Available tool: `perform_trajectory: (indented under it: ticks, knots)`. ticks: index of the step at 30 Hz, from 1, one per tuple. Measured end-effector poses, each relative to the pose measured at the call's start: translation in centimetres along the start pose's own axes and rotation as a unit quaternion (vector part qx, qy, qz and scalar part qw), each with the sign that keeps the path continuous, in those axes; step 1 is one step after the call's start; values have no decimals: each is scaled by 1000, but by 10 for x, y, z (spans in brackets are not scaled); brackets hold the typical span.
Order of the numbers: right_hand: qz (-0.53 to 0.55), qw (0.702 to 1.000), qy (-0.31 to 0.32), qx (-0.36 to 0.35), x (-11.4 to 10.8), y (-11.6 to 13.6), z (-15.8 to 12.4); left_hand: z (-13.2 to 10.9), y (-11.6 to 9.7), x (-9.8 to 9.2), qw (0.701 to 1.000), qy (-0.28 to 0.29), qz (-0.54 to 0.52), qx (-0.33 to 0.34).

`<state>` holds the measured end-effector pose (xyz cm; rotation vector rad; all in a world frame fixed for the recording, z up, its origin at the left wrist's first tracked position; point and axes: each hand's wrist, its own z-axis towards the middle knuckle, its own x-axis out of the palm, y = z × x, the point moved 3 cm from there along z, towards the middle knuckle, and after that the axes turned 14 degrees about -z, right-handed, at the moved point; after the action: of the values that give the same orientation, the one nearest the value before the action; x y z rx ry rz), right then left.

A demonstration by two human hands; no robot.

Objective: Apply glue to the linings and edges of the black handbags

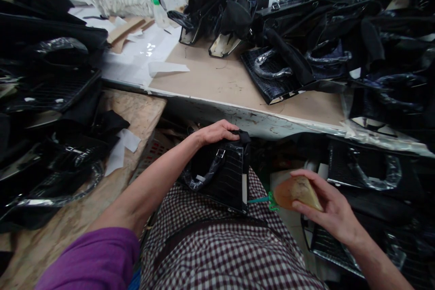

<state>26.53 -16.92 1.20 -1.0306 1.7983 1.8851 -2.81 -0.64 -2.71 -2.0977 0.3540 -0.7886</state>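
A black croc-textured handbag [227, 176] with a plastic-wrapped handle rests upright on my lap, over a checked apron [224, 249]. My left hand [217, 132] is closed over the bag's top edge. To the right, my right hand [326, 204] grips a tan squeeze bottle [295, 193] lying sideways, its green nozzle [260, 200] pointing left at the bag's lower right side.
A worktable [238, 86] ahead carries a heap of black handbags [340, 31] at the right and back. More black bags [50, 99] pile up on a wooden bench at the left. A second bottle [159, 9] and paper scraps lie at the back left.
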Motion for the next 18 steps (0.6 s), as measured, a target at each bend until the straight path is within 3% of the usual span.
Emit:
perform_trajectory:
  ticks: [6,11,15,18]
  knots:
    - [46,997,-59,25,6,-9,-3,-1,-3,1,1000,-5,8,2]
    - [37,998,-1,45,6,-3,-4,-2,-2,2,1000,-6,21,2]
    - [112,985,18,131,5,-9,-9,-3,-5,3,999,-8,44,17]
    - [227,953,-37,199,6,-20,-15,-11,-18,1,996,-14,73,47]
